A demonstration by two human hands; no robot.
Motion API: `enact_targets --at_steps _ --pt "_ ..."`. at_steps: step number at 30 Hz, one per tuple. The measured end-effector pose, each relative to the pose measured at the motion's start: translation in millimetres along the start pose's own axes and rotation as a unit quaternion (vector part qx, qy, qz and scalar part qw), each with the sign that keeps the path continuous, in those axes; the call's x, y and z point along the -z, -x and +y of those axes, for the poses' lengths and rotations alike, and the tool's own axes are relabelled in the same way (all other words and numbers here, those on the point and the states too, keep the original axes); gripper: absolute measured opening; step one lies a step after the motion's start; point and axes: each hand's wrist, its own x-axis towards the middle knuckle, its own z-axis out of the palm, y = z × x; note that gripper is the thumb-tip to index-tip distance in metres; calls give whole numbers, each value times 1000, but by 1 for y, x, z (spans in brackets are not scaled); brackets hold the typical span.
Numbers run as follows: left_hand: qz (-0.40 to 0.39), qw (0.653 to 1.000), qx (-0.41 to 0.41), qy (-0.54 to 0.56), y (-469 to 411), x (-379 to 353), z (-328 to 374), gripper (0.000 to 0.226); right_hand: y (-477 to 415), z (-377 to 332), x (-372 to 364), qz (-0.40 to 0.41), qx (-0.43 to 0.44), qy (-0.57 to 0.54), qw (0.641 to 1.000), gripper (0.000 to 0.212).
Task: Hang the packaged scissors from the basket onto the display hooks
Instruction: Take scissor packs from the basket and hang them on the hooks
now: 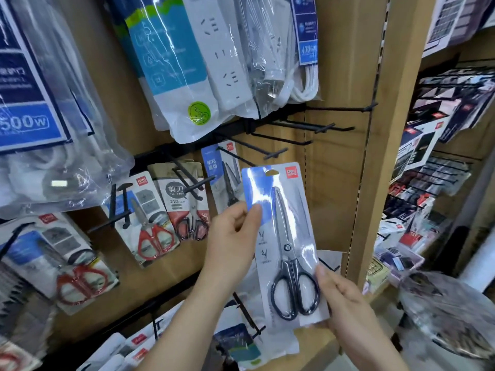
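Head camera faces the display hooks (pixel 281 141) closely.

You have bare hooks (pixel 325 127) free at upper right; power-strip bags (pixel 214 76) crowd above them, hung packs (pixel 184 204) left.

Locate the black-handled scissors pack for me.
The scissors pack is centre-right in the head view, upright, left hand pinching its upper left edge, right hand holding its bottom right, below the empty hooks.
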Motion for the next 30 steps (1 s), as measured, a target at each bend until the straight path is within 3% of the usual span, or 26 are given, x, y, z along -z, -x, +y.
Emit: enact_targets --at_steps 6,13,21,23,26,27,28,29,30 --pt "47 998 -28 20 1 -4 2 43 1 -7 -1 -25 -23 -40 999 47" --pt "68 996 -52 3 -3 -8 3 35 -1 -11 -4 -25 -19 -118 993 38" --pt "111 992 -35 -46 -21 -6 -7 41 -6 7 0 23 -48 -233 971 44" --pt "118 991 -32 -61 -30 -5 -11 42 -9 11 -1 46 -43 -224 973 55" --pt "121 991 4 -59 -40 -3 -14 37 -15 9 -9 65 0 -176 982 92" --pt "117 992 11 -41 -40 -3 -13 28 -18 8 -12 73 14 -170 983 84" --pt "108 994 15 -20 -38 -2 -12 13 -22 7 -14 82 24 -175 981 61" --pt "103 995 18 -7 -34 1 -11 13 -25 4 -15 87 37 -175 980 39" --pt "94 996 13 0 -31 4 -12 32 -29 3 -17 96 48 -173 979 28"
